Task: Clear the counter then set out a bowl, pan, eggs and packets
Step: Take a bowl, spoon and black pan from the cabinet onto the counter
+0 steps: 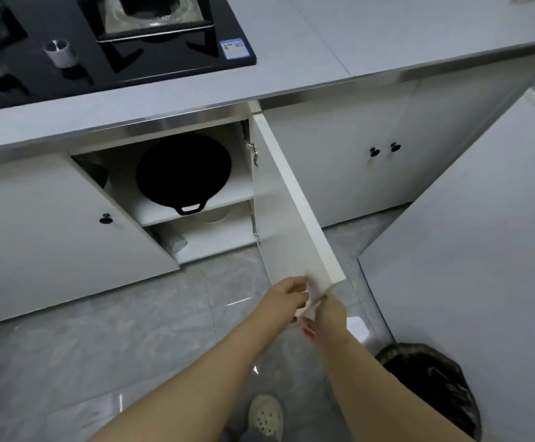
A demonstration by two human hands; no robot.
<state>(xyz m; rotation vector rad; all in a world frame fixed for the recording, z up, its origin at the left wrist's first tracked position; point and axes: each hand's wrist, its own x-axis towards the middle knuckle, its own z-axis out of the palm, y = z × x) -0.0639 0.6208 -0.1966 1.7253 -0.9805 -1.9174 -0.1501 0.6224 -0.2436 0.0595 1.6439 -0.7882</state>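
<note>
Reach decides it: the round matte-black pan [183,169], loop handle pointing near, sits on the upper cabinet shelf [157,213] below the table [387,33], far and left of both hands. The left hand [286,296], the nearer, curls round the near corner of the open white cabinet door [291,202]; the right hand [328,312] touches it, grip too blurred to tell.

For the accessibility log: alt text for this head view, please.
The left hand and right hand hold the outer edge of an open cabinet door under the counter. Inside, a black pan sits on the upper shelf; a stove is above.
</note>
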